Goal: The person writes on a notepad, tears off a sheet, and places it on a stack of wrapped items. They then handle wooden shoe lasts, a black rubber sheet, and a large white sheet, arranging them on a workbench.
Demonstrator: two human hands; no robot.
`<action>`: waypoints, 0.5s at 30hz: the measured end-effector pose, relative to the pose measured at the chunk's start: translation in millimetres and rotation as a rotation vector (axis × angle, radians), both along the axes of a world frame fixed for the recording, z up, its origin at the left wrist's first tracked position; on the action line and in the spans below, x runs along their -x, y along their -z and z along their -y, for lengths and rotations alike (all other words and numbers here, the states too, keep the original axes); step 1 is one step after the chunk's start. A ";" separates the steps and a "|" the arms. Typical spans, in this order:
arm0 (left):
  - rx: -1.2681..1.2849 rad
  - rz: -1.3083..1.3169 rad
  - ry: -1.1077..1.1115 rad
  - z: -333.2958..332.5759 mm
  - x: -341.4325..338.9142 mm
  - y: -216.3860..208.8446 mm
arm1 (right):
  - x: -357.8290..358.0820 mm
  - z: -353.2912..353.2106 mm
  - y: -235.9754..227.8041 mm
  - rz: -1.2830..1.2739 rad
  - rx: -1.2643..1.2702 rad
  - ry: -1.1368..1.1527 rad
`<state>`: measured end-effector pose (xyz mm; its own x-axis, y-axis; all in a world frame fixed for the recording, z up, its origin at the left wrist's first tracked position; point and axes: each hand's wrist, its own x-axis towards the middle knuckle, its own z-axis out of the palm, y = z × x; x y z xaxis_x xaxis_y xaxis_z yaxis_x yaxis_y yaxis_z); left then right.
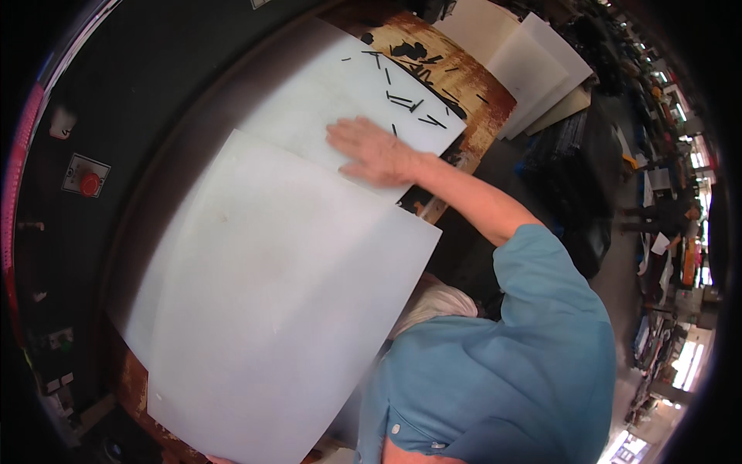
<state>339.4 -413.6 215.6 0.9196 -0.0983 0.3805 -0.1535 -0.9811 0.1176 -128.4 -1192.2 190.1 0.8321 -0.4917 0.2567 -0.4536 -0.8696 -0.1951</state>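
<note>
My right hand (375,151) lies open and palm down over a white sheet (297,100), fingers spread and slightly blurred. Several thin black strips (400,100) are scattered on that sheet, just beyond my fingers. A second large white sheet (286,301) overlaps the first and spreads toward my body, its near edge reaching my teal shirt. At the bottom rim of the picture only a sliver of my left hand (219,460) shows, against the edge of this large sheet. Its grip is hidden.
A worn brown board (483,97) with black scraps lies past the sheets. More white panels (533,69) lean at the upper right, above a dark stack (576,170). A dark machine wall on the left carries a red push button (90,183). Another person (672,220) is far right.
</note>
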 end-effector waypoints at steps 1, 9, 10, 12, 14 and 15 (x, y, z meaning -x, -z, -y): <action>0.001 -0.013 -0.020 1.9 -2.3 1.9 | 0.7 27.6 4.8 -0.034 0.046 0.035; 0.020 -0.163 -0.150 15.8 -18.3 16.0 | -41.5 137.4 -8.3 -0.021 0.057 0.292; 0.024 -0.189 -0.162 15.1 -21.2 17.0 | -55.2 128.7 1.3 -0.012 0.080 0.125; 0.030 -0.230 -0.204 8.5 -23.7 17.5 | -67.6 125.2 11.3 -0.015 0.054 0.049; 0.045 -0.264 -0.254 -2.2 -25.9 16.8 | -65.1 141.8 9.1 -0.048 0.075 0.140; 0.050 -0.279 -0.273 -7.4 -27.2 17.4 | -59.5 154.9 3.1 -0.086 0.065 0.260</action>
